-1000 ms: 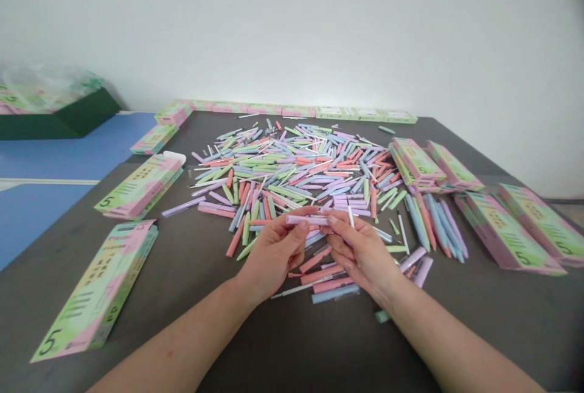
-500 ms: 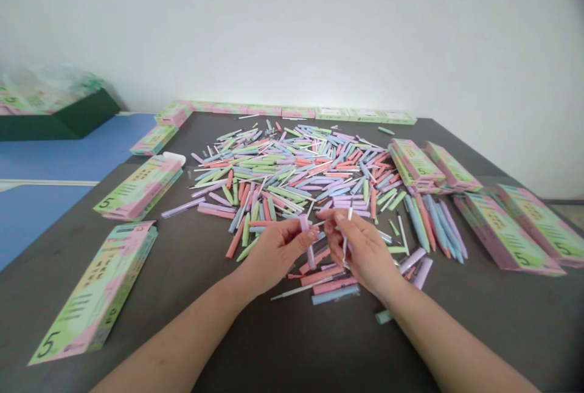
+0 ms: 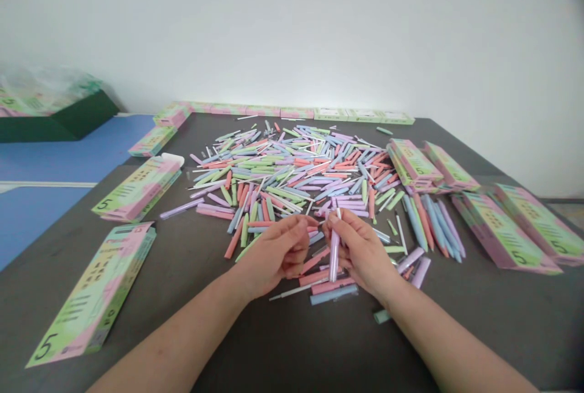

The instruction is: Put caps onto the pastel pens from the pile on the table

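Note:
My right hand is closed round a light purple pen barrel held upright, and a thin white refill shows at its upper end. Beside it, my left hand has its fingers curled in a pinch. Whatever may be in that pinch is too small to make out, though something thin and dark shows near the fingertips. Below both hands lie loose pen parts: a blue barrel, a pink barrel and a white refill. Just beyond spreads a large heap of pastel pen parts.
Several assembled-looking pens lie in a row to the right, by stacks of printed boxes. More boxes line the left side and the back edge. A dark green bin stands on a blue surface at left.
The purple barrel has passed from my left hand to my right, where the white refill now shows at its top. My left fingers have curled in near the right hand.

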